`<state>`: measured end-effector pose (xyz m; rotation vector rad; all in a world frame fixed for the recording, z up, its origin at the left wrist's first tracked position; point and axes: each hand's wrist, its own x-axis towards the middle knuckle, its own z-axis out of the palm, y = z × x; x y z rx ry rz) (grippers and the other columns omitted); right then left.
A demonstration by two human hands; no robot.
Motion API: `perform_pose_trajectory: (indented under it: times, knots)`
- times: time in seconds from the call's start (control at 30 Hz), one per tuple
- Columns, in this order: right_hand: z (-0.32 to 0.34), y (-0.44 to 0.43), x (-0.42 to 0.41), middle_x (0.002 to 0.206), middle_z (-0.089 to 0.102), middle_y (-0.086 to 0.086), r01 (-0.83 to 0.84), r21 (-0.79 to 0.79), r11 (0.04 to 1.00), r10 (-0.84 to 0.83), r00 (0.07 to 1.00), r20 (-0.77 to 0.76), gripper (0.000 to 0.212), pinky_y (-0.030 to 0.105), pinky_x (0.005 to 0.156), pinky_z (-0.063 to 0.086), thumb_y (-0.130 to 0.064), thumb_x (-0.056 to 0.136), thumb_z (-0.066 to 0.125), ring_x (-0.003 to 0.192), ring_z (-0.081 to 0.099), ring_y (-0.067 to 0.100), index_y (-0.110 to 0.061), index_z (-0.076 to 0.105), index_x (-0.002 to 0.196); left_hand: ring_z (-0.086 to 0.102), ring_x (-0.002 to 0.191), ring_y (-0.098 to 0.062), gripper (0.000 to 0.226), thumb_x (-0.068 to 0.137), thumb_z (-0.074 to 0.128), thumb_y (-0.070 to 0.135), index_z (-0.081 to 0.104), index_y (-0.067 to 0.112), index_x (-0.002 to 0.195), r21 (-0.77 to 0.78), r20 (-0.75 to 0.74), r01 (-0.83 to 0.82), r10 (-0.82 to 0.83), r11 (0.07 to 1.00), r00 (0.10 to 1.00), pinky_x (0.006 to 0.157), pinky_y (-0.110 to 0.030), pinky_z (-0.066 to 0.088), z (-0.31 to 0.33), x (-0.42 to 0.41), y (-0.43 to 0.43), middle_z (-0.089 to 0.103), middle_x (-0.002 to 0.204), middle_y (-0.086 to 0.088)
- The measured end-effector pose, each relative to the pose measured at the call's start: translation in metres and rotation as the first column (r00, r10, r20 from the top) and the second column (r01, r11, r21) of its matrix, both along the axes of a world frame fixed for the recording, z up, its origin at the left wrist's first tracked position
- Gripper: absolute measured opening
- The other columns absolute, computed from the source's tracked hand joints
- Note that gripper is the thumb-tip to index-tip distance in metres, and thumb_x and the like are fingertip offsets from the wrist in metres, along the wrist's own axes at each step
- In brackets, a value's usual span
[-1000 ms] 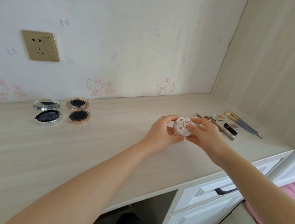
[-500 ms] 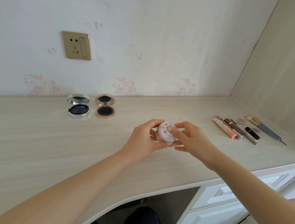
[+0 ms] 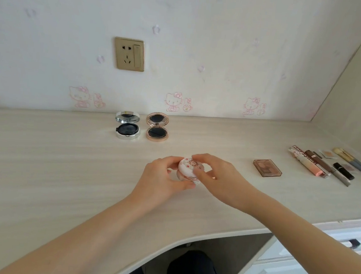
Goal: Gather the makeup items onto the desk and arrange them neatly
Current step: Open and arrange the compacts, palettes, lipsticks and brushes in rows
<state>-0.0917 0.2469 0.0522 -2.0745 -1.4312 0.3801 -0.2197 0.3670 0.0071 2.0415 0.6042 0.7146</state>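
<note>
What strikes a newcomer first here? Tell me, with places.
The left hand and right hand hold a round floral compact at the middle of the desk. Near the wall behind lie two open compacts, the silver compact left of the rose-gold compact. At far right sits an eyeshadow palette beside a row of tubes and brushes.

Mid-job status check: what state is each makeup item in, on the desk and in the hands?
Floral compact: lid looks closed, gripped by left hand and right hand.
Silver compact: open, lid up, on the desk.
Rose-gold compact: open, lid up, beside the silver one.
Eyeshadow palette: closed, lying flat.
Black lipstick: capped, lying flat.
</note>
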Motion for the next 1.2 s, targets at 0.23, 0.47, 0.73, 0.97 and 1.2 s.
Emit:
perform_pose_trajectory:
  times: [0.23, 0.47, 0.73, 0.97, 1.2]
  knots:
    - [-0.010, 0.014, -0.009, 0.125, 0.052, -0.013, -0.109, -0.042, 0.993, 0.111, 0.992, 0.060, 0.056, 0.019, 0.087, 0.043, -0.049, 0.085, 0.060, 0.107, 0.051, 0.004, -0.031, 0.044, 0.134, 0.059, 0.095, 0.011, 0.047, 0.062, 0.087, 0.033, 0.069, 0.034, 0.105, -0.027, 0.016, -0.042, 0.043, 0.999, 0.999, 0.084, -0.009, 0.043, -0.003, -0.022, 0.002, 0.070, 0.096, 0.024]
    - [0.000, 0.020, -0.008, 0.123, 0.051, -0.016, -0.209, 0.023, 0.978, 0.205, 0.971, 0.121, 0.049, 0.019, 0.093, 0.043, -0.044, 0.084, 0.065, 0.108, 0.050, -0.001, -0.030, 0.050, 0.128, 0.057, 0.102, 0.008, 0.057, 0.055, 0.089, 0.035, 0.068, 0.036, 0.108, -0.017, 0.024, -0.096, 0.096, 0.995, 0.995, 0.088, -0.013, 0.041, -0.003, -0.026, 0.007, 0.069, 0.100, 0.023]
    - [-0.010, 0.020, -0.016, 0.140, 0.046, 0.000, -0.309, -0.027, 0.951, 0.287, 0.844, 0.452, 0.049, 0.019, 0.097, 0.035, -0.031, 0.096, 0.051, 0.119, 0.049, 0.017, -0.014, 0.040, 0.140, 0.058, 0.101, 0.010, 0.054, 0.054, 0.090, 0.029, 0.065, 0.044, 0.099, -0.005, 0.004, -0.083, 0.083, 0.997, 0.997, 0.086, -0.009, 0.039, -0.004, -0.027, 0.008, 0.068, 0.097, 0.026]
    - [0.002, 0.023, -0.009, 0.136, 0.051, -0.004, -0.264, -0.057, 0.963, 0.268, 0.907, 0.325, 0.045, 0.022, 0.095, 0.038, -0.032, 0.099, 0.043, 0.118, 0.049, 0.015, -0.020, 0.038, 0.142, 0.054, 0.104, 0.018, 0.072, 0.050, 0.092, 0.024, 0.060, 0.039, 0.112, -0.023, -0.030, -0.080, 0.079, 0.997, 0.996, 0.086, 0.002, 0.034, -0.008, -0.026, 0.011, 0.066, 0.112, 0.019]
    - [0.001, 0.029, -0.001, 0.124, 0.060, -0.001, -0.267, -0.156, 0.951, 0.300, 0.917, 0.263, 0.039, 0.031, 0.094, 0.041, -0.034, 0.100, 0.041, 0.112, 0.053, 0.016, -0.019, 0.047, 0.134, 0.049, 0.122, -0.007, 0.096, 0.057, 0.089, 0.034, 0.042, 0.025, 0.139, 0.080, -0.131, -0.103, 0.113, 0.991, 0.985, 0.102, -0.025, 0.036, -0.011, -0.025, 0.006, 0.057, 0.105, 0.026]
